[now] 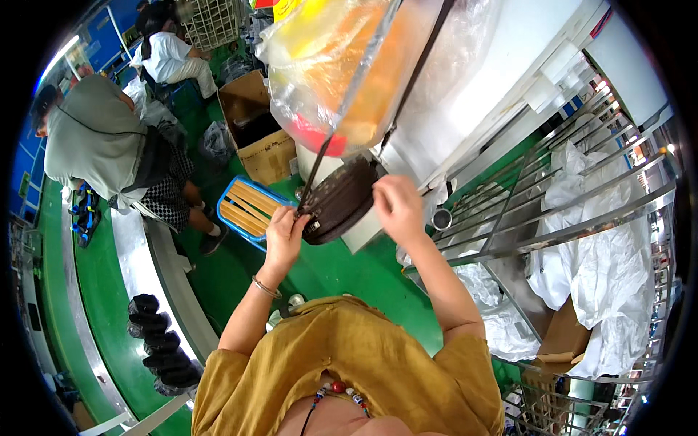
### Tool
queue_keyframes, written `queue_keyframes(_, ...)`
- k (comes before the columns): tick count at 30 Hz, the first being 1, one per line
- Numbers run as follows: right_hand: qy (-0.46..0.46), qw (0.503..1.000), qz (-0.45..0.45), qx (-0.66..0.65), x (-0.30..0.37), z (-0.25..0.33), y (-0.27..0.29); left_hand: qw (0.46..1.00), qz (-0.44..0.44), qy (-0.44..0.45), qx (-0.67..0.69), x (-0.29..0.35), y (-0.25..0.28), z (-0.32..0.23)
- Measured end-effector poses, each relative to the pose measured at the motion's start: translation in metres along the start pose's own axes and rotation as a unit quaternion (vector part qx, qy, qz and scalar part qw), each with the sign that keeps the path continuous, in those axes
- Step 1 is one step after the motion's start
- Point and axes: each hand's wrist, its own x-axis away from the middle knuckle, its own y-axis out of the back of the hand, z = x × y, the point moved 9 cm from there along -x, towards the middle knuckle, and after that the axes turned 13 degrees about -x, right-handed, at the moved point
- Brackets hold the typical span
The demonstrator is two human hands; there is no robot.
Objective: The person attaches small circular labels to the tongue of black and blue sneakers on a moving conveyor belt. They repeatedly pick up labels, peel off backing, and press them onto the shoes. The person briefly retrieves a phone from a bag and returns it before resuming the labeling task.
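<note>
A small dark brown bag (342, 200) with a rounded edge hangs in front of me from a dark strap (316, 167). Pinched at its lower left end, near a small metal fitting, is my left hand (284, 234), which holds the bag there. My right hand (400, 207) is at the bag's right edge with fingers curled and thumb pressed in. Whatever those fingertips hold is too small to make out.
A clear plastic bag (327, 80) with orange and yellow contents hangs ahead. Below are a blue-framed slatted stool (251, 208) and an open carton (259, 149). A metal rack (538, 247) with white sheeting stands right; a conveyor (156, 261) with black items runs left. Two people sit far left.
</note>
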Motion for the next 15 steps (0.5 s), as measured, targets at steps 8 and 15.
queue_keyframes(8, 0.037, 0.949, 0.310, 0.029, 0.016, 0.023, -0.054, 0.997, -0.042, 0.061, -0.020, -0.011, 0.010, 0.009)
queue_keyframes(15, 0.062, 0.891, 0.437, 0.105, 0.028, 0.016, -0.117, 0.997, -0.022, 0.067, 0.030, -0.017, 0.005, 0.021)
